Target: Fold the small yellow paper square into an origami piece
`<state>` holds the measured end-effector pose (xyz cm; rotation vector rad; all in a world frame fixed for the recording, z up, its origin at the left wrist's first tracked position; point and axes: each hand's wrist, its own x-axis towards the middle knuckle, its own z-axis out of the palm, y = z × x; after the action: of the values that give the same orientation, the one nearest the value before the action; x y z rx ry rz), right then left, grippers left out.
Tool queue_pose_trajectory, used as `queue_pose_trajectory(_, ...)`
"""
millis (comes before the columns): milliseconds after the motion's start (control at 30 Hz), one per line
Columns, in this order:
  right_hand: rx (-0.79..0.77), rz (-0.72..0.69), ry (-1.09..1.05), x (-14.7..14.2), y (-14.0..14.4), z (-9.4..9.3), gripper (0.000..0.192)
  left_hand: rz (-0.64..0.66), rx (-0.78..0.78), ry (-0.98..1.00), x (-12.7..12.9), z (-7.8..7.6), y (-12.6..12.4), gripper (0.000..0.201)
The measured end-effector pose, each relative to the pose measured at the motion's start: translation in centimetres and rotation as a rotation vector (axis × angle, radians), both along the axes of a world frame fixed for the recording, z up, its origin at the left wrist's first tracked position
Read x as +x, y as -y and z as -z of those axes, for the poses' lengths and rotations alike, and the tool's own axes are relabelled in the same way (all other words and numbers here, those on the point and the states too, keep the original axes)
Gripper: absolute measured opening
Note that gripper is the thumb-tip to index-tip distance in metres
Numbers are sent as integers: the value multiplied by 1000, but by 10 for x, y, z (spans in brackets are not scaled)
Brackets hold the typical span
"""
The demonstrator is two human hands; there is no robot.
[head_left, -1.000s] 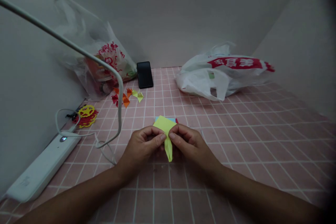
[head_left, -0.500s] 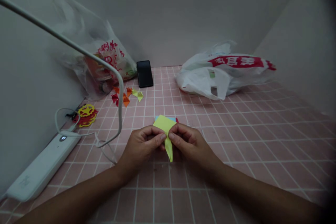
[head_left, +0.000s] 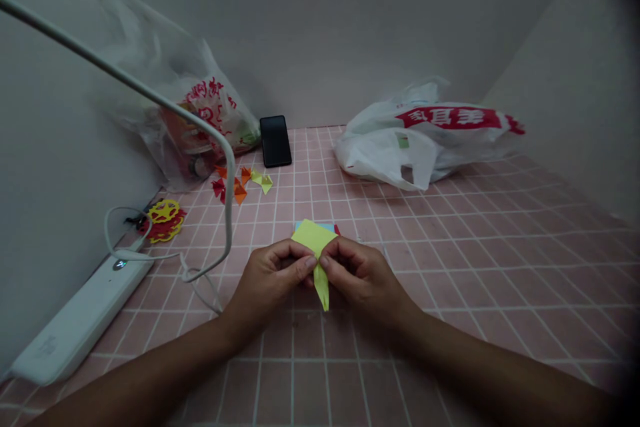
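A folded piece of yellow paper (head_left: 314, 232) is held between both hands, its wide square part pointing away from me and a narrow folded point hanging toward me. My left hand (head_left: 273, 273) pinches its left side with thumb and forefinger. On the other side my right hand (head_left: 367, 275) pinches the paper close to the left thumb. Just behind the yellow paper, a light blue paper edge (head_left: 329, 227) and a bit of red show; the rest of them is hidden.
Small folded orange, red and yellow paper pieces (head_left: 241, 191) lie at the back left, near a black phone (head_left: 275, 141). Plastic bags stand at the left (head_left: 215, 107) and right (head_left: 385, 150). A white power strip (head_left: 83, 320) and a curved white cable (head_left: 231, 207) occupy the left side.
Almost nothing differs. The narrow lower point of the yellow paper looks slightly shifted, and my right thumb has moved a little to the left.
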<state>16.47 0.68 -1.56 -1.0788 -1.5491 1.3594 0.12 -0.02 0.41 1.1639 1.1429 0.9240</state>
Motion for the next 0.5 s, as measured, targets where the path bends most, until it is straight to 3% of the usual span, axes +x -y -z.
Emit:
queue_pose_trajectory(200,-10,-13,-16,-1,2,-3,20,9,-34,54,-2,6,-1,19)
queue_pose_trajectory(500,30,-29,17,1,2,-2,20,37,-241,278,-3,17,-2,22)
